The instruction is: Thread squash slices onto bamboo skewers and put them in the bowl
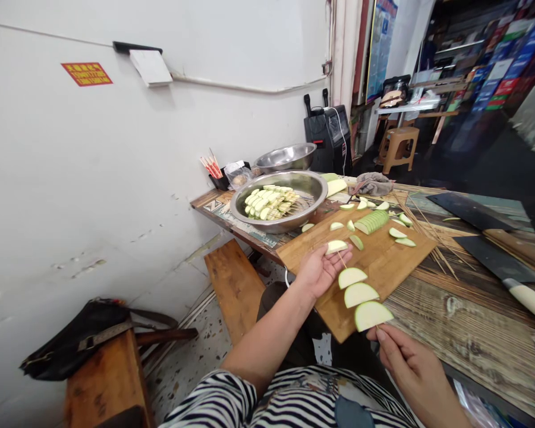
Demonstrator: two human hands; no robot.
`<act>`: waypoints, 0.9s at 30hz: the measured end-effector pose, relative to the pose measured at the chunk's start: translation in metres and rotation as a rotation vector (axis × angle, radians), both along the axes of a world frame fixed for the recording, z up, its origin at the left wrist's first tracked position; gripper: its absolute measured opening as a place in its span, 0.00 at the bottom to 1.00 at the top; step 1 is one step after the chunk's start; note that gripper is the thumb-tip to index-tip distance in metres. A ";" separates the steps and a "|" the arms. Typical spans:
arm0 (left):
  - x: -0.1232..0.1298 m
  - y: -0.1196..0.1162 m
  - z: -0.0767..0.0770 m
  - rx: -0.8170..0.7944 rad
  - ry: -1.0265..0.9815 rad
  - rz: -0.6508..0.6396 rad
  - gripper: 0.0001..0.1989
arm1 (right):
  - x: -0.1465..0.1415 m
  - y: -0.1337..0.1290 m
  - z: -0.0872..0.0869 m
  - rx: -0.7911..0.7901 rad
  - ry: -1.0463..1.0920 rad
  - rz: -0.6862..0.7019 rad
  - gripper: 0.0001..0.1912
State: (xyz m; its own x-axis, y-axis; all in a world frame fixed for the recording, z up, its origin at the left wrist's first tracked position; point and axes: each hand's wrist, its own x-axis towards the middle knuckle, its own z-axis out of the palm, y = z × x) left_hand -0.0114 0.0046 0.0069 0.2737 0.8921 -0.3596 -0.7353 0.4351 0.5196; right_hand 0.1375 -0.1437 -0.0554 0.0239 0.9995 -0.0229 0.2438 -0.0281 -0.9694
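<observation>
My right hand pinches the lower end of a thin wooden skewer that carries several pale green-edged half-round slices. At the skewer's far end, my left hand is palm up, holding a slice between thumb and fingers. Beneath and beyond the hands lies a wooden cutting board with a fanned row of slices and loose pieces. A steel basin behind the board holds many filled skewers.
Two cleavers and loose bare skewers lie right of the board. A second steel bowl, a grey cloth and a black speaker are farther back. A wooden bench stands left; a black bag rests on another.
</observation>
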 end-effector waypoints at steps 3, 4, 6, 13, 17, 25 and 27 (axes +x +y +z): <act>0.000 0.000 0.000 0.003 -0.002 -0.003 0.17 | 0.000 0.000 0.000 0.000 0.000 0.010 0.24; 0.000 0.000 0.000 0.005 -0.001 -0.004 0.17 | 0.001 0.000 -0.001 -0.003 0.000 0.011 0.24; 0.000 -0.001 0.000 0.011 0.010 -0.001 0.16 | 0.000 0.001 -0.001 -0.006 0.002 0.005 0.24; 0.003 -0.004 -0.002 0.051 0.077 0.021 0.13 | 0.001 0.002 -0.002 -0.017 -0.004 0.005 0.23; 0.005 -0.004 -0.003 0.088 0.111 0.021 0.10 | 0.002 0.003 0.000 -0.005 -0.031 0.036 0.23; 0.007 0.000 0.000 0.064 0.250 0.023 0.10 | 0.002 0.002 0.002 0.049 -0.045 0.062 0.21; 0.007 0.001 0.001 0.034 0.253 0.024 0.10 | 0.001 0.002 0.002 0.067 -0.046 0.046 0.21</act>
